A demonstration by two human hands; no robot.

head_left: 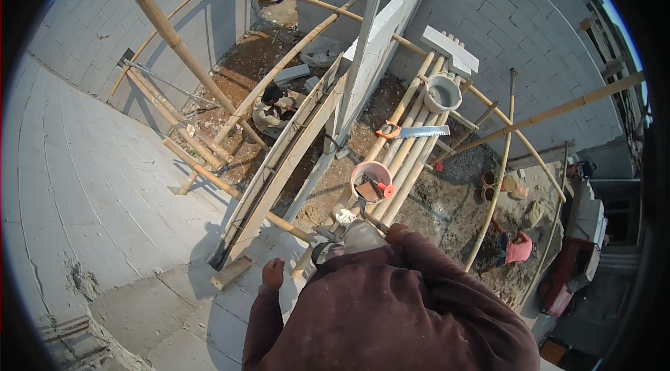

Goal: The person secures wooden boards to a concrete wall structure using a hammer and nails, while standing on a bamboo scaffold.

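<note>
My left hand [273, 273] is held over the top of the pale block wall [178, 301], fingers curled in, with nothing visible in it. Near the scaffold, my right hand [398, 233] grips a thin-handled tool [375, 221]; its dark far end lies by the pink bucket, and its kind is unclear. The pink bucket [359, 174] stands on the bamboo poles with a red-handled tool [384, 190] in it. Beyond it a handsaw [422, 131] with an orange handle lies across the poles. A grey bucket [442, 94] of wet mix sits farther along.
Bamboo scaffold poles [413, 154] form a narrow platform high above the ground. White blocks [450, 50] lie at its far end. A long formwork board [279, 161] slopes ahead. Below are a crouching person [272, 109] and another in pink [518, 249]. A red vehicle [569, 277] stands right.
</note>
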